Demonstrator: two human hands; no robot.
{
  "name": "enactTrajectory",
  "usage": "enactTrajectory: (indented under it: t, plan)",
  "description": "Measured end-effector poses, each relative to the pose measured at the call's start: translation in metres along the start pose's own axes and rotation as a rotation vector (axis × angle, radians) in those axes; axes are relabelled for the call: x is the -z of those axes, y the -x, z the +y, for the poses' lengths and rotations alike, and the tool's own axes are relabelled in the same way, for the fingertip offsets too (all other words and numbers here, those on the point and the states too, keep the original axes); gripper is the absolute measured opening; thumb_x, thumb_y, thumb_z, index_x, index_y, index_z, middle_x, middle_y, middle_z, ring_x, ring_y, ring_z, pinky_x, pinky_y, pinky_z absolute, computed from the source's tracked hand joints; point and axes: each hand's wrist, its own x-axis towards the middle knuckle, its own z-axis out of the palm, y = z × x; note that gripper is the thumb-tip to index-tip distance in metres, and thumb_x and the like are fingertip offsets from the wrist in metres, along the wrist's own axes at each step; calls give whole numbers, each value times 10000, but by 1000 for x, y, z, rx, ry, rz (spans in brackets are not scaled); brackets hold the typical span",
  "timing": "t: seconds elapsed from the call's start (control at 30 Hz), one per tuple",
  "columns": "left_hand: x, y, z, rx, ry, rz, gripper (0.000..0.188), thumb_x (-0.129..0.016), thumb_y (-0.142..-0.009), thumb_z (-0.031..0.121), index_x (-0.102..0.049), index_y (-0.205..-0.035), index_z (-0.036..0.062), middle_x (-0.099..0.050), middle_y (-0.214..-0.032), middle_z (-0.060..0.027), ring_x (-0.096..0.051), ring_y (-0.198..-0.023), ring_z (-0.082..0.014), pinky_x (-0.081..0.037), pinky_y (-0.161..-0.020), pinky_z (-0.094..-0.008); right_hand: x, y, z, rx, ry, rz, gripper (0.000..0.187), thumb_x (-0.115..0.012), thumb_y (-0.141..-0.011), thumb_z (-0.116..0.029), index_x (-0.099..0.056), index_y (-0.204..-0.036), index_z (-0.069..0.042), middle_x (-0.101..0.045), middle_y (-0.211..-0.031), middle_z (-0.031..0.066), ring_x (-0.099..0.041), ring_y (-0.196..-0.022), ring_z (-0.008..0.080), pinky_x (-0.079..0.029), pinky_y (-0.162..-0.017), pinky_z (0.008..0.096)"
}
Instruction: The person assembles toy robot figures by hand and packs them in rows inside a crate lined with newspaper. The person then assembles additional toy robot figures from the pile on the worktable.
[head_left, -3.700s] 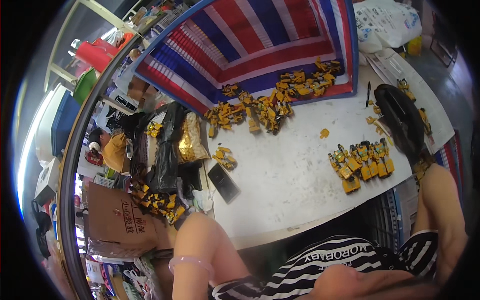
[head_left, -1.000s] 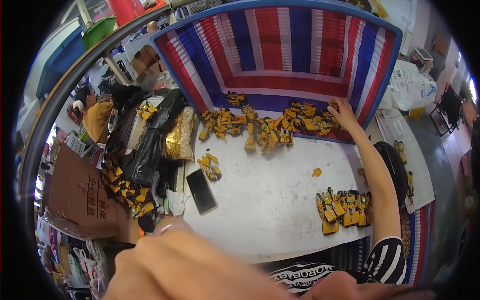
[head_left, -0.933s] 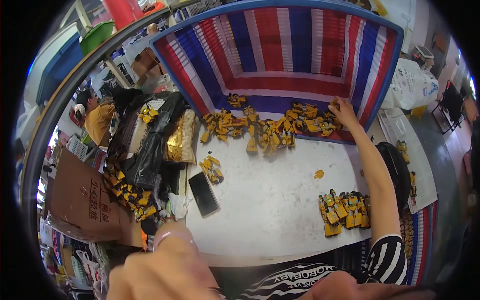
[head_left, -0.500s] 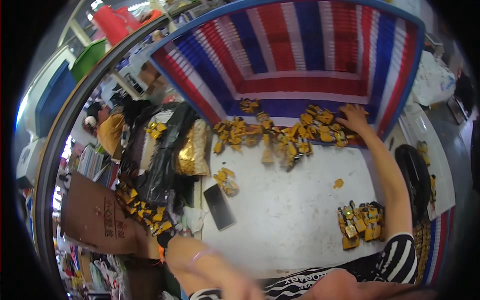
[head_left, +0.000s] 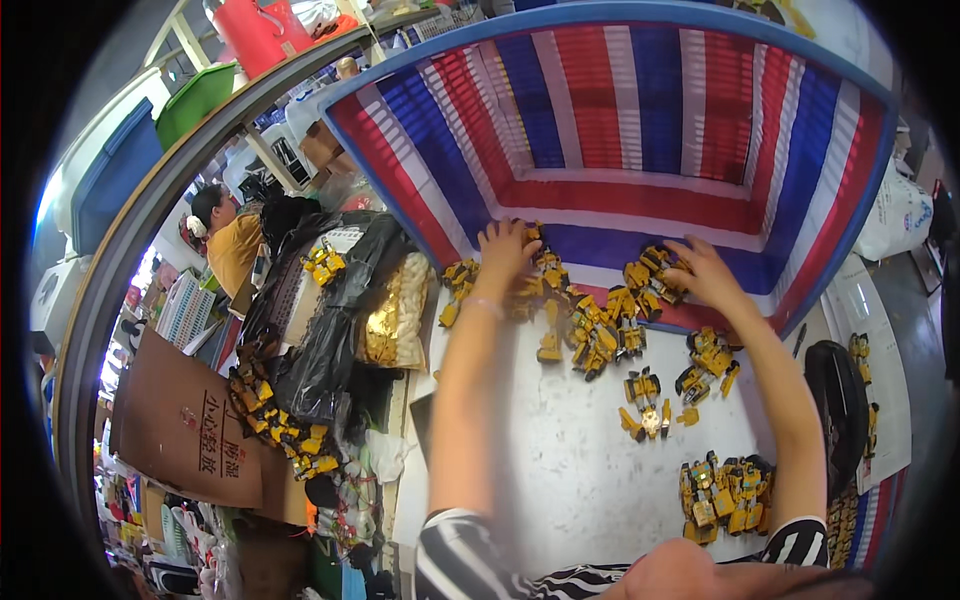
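I see both hands out on the pile of yellow toy robots at the near edge of the striped red-white-blue bag. Left hand lies on the pile's left end, fingers spread and flat; I can't tell if it grips one. Right hand is on the pile's right end, fingers curled over a toy. Two loose robots sit nearer me than the pile. One tight cluster sits nearest; I can't count it. White table underneath.
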Motion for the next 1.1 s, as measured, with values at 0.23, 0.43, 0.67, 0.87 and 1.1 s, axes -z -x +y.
enactTrajectory:
  t: [0.23,0.43,0.67,0.87,1.1]
  plan:
    - [-33,-10,26,287,265,-150,573,-515,-704,431,-389,-1201,176,-325,-1248,-174,-399,-1075,-365,-346,-853,-487,-33,11,3,68,130,-53,553,-560,-663,-252,-407,-1181,-137,-499,-1065,123,-470,-940,295,-352,-801,392]
    - [-26,65,34,-21,472,-104,453,-508,-733,290,-445,-1139,98,-529,-975,-206,-518,-889,-363,-416,-770,-426,6,61,-26,240,25,-240,460,-496,-669,-99,-458,-1127,-114,-513,-1045,125,-461,-965,290,-371,-820,390]
    - [56,120,57,-81,363,-186,346,-478,-766,360,-551,-1017,132,-594,-875,-136,-568,-799,-298,-444,-696,-390,63,121,-62,404,72,-314,386,-586,-690,-226,-518,-1050,-106,-488,-1075,103,-408,-1045,278,-313,-897,389]
    - [12,84,-59,410,32,46,492,-582,-689,350,-454,-1084,86,-490,-1046,-156,-466,-961,-347,-385,-789,-428,106,182,-106,393,59,-241,336,-591,-696,-214,-518,-1004,-101,-485,-1039,93,-409,-1031,270,-297,-905,400]
    - [11,108,-60,322,136,210,431,-589,-672,374,-508,-964,69,-534,-886,-168,-510,-858,-333,-409,-733,-402,125,260,-121,254,-52,-164,213,-591,-680,-158,-572,-867,-58,-533,-964,95,-459,-976,283,-346,-848,414]
